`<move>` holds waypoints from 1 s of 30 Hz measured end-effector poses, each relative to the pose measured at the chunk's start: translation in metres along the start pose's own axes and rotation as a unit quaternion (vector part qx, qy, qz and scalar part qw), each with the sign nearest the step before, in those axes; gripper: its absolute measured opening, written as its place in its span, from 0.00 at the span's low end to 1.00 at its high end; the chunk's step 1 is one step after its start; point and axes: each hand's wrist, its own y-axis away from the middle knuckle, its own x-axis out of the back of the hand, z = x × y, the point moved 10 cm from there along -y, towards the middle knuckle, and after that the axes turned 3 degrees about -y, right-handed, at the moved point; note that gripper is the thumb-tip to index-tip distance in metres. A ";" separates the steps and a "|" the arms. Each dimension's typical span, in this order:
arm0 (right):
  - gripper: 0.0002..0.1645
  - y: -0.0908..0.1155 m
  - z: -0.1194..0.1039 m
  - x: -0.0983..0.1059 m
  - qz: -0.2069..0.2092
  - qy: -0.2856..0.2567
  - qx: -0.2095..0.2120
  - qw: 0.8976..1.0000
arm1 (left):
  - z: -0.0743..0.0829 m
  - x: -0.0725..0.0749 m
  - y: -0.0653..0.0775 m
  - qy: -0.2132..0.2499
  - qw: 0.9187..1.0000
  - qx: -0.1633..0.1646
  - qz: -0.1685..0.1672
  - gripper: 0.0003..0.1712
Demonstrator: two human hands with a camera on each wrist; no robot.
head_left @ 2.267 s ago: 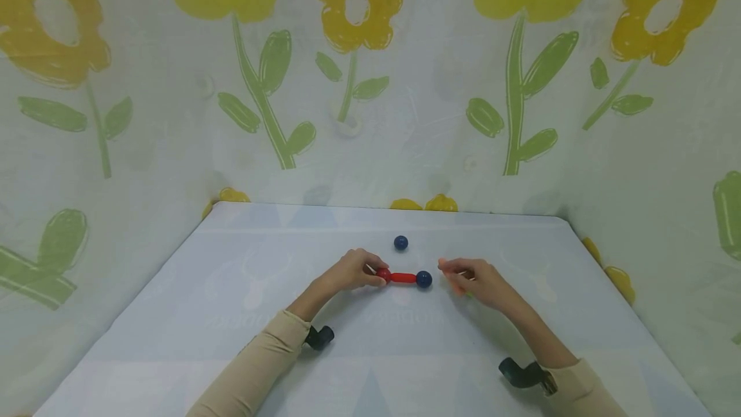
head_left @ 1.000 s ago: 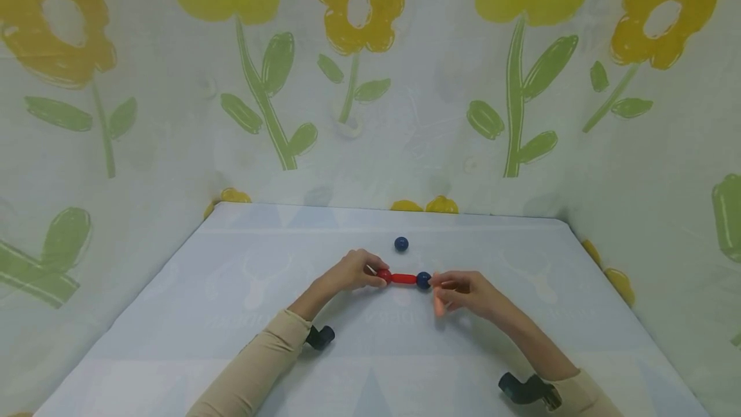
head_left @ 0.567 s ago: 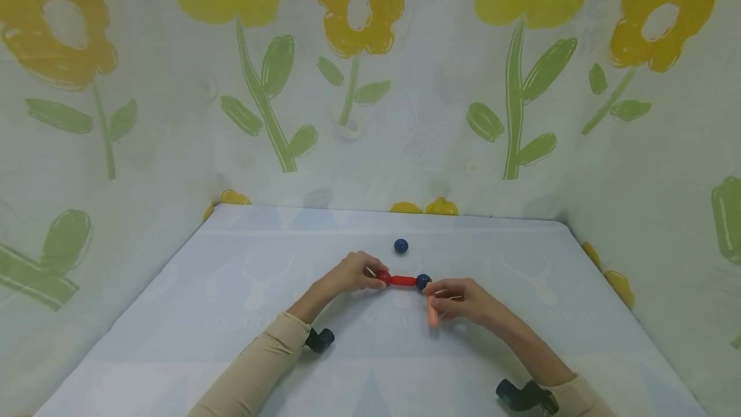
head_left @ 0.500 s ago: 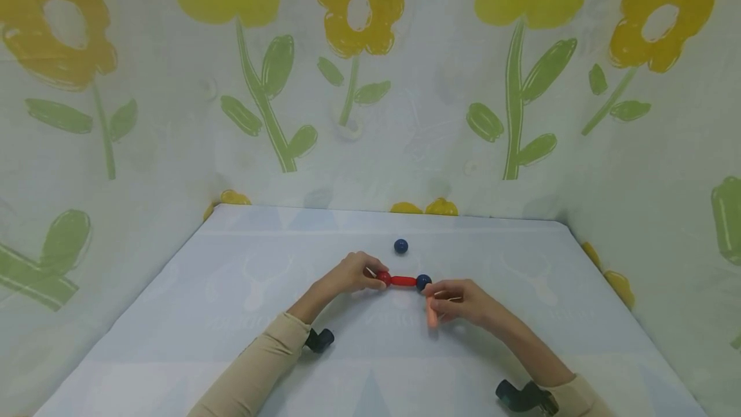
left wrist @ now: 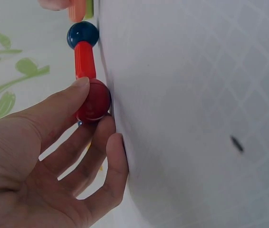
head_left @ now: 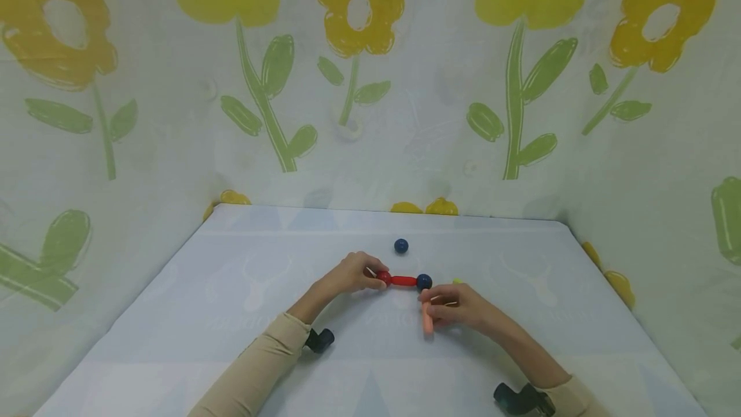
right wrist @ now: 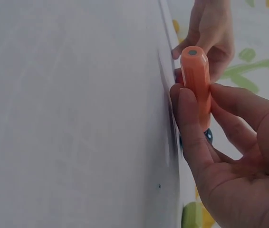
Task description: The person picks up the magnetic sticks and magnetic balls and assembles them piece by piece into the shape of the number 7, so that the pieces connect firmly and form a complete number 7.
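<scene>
My left hand [head_left: 350, 273] pinches a red ball [left wrist: 94, 100] between thumb and fingers, low over the table. A red magnetic rod [head_left: 403, 280] joins that ball to a dark blue ball [head_left: 424, 282] on its right. My right hand [head_left: 466, 307] grips an orange magnetic rod [head_left: 427, 319] between thumb and fingers. In the right wrist view a small grey disc shows in the rod's near end. The rod's far end is at the dark blue ball; whether they touch I cannot tell.
Farther back on the white table [head_left: 278, 314] sits a loose dark blue ball [head_left: 401, 246]. A yellow-green piece [head_left: 457, 280], mostly hidden in the head view, lies behind my right hand. A flower-printed cloth [head_left: 417, 101] surrounds the table's back and sides.
The right hand came left and nearer to me with the orange rod, which has swung so that it points toward me below the blue ball. The yellow-green piece shows behind the hand. The left hand stayed.
</scene>
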 end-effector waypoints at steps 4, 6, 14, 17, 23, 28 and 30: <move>0.20 -0.001 0.002 -0.001 0.001 -0.006 -0.003 1.000 | 0.000 0.000 0.000 0.002 1.000 -0.001 0.000 0.18; 0.21 -0.002 0.003 -0.002 0.001 -0.009 -0.003 1.000 | 0.000 0.000 0.000 0.002 1.000 -0.001 0.000 0.18; 0.21 -0.002 0.004 -0.001 0.001 -0.014 -0.005 1.000 | 0.001 0.001 0.001 0.000 1.000 0.002 0.002 0.18; 0.21 -0.003 0.005 0.000 0.001 -0.018 -0.007 1.000 | 0.002 0.001 0.001 -0.002 1.000 0.003 0.002 0.18; 0.22 -0.004 0.007 0.000 0.005 -0.019 -0.015 1.000 | 0.002 0.002 0.001 -0.002 1.000 0.004 0.002 0.18; 0.22 -0.005 0.007 0.000 0.009 -0.020 -0.017 1.000 | 0.000 0.001 0.001 -0.002 1.000 0.007 0.000 0.18; 0.21 -0.006 0.008 -0.001 0.011 -0.021 -0.015 1.000 | -0.001 0.001 0.001 -0.002 1.000 0.008 -0.002 0.19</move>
